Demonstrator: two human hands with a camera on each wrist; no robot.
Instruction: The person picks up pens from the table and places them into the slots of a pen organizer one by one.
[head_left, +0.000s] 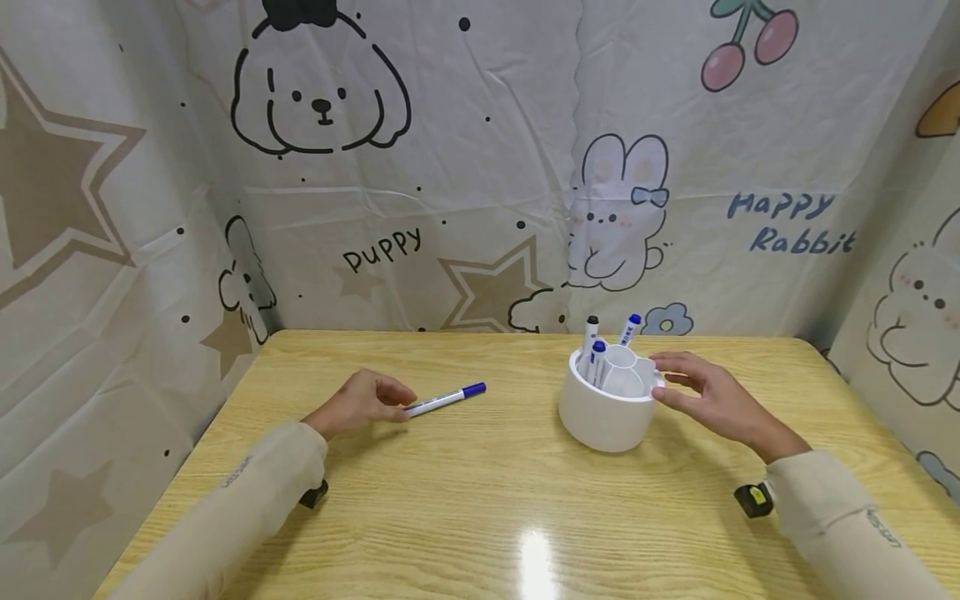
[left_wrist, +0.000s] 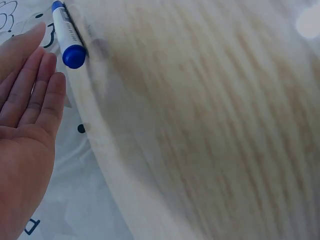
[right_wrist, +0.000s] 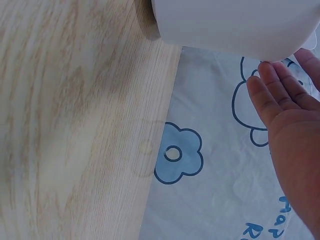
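Observation:
On the table lies a white whiteboard marker with a blue cap (head_left: 446,400); its other end, also blue, shows in the left wrist view (left_wrist: 68,35). My left hand (head_left: 365,402) is at the marker's near end, thumb and fingers apart around it, not gripping. To the right stands a round white pen holder (head_left: 607,417). Several markers stand upright in it, one black-topped (head_left: 591,333) and others with blue ends (head_left: 630,329). Against the holder's right rim are the fingers of my right hand (head_left: 708,400), extended, thumb in front. The right wrist view shows those fingers beside the holder's wall (right_wrist: 235,30).
The wooden table (head_left: 450,517) ends at a back edge against a printed cloth (head_left: 465,167), which also hangs at both sides. A small black wrist device (head_left: 753,500) sits under the right sleeve.

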